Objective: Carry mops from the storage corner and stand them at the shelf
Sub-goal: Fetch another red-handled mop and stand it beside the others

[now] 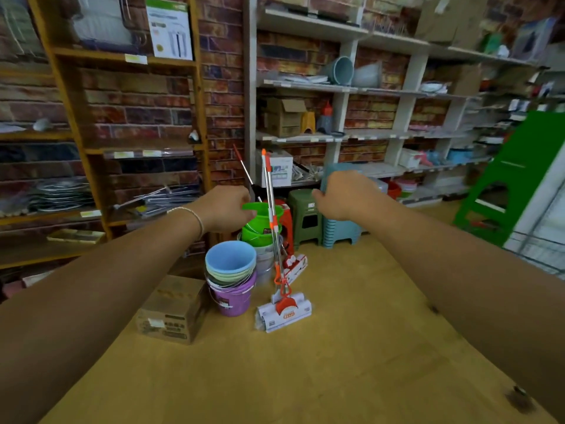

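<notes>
Two sponge mops with silver poles and orange fittings stand upright on the floor by the white shelf (305,136). The nearer mop (284,312) has its wrapped white head on the floor; the second mop head (295,266) sits just behind it. Their poles (270,194) rise between my hands. My left hand (224,209) is loosely curled just left of the poles, holding nothing. My right hand (344,195) hovers to the right of them, fingers bent, also holding nothing. Neither hand touches a pole.
A stack of blue, green and purple buckets (232,283) and a cardboard box (171,310) stand left of the mops. Green buckets (260,228), a red stool (286,224), a green stool (305,218) and stacked blue stools (339,231) sit behind. A green stand (504,191) is at right.
</notes>
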A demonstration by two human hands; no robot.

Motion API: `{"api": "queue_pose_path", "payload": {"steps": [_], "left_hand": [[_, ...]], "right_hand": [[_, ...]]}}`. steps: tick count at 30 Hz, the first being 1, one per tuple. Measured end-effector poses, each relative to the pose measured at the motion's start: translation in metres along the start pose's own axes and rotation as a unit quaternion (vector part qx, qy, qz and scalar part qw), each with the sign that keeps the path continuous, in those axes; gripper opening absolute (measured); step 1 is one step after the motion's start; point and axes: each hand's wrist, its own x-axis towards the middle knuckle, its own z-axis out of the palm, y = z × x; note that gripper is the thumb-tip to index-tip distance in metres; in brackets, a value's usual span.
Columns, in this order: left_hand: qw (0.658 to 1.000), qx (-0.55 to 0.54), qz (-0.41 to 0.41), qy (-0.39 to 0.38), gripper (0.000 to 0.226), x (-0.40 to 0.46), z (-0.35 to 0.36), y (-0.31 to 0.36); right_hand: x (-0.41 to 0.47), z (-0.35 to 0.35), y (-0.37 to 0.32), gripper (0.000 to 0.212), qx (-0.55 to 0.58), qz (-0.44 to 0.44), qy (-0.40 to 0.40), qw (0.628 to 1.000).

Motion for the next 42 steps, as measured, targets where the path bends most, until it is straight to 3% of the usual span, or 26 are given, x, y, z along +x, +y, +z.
{"api": "queue_pose_path", "payload": {"steps": [9, 21, 30, 42], "left_hand": [[1.0, -0.005, 0.008, 0.006, 0.047, 0.109, 0.022, 0.002], [0.999, -0.005, 0.043, -0.025, 0.045, 0.255, 0.069, -0.043], [0.995, 0.006, 0.092, -0.027, 0.043, 0.402, 0.063, -0.079], [0.981, -0.009, 0.185, -0.063, 0.041, 0.527, 0.112, -0.044]], "right_hand": [[0.09, 0.029, 0.047, 0.047, -0.017, 0.019, -0.005, 1.0], [0.209, 0.094, 0.054, 0.048, -0.031, 0.042, -0.02, 0.998], [0.335, 0.114, 0.062, 0.053, -0.027, 0.092, -0.014, 0.995], [0.414, 0.145, 0.121, 0.049, -0.058, 0.145, -0.008, 0.988]]}}
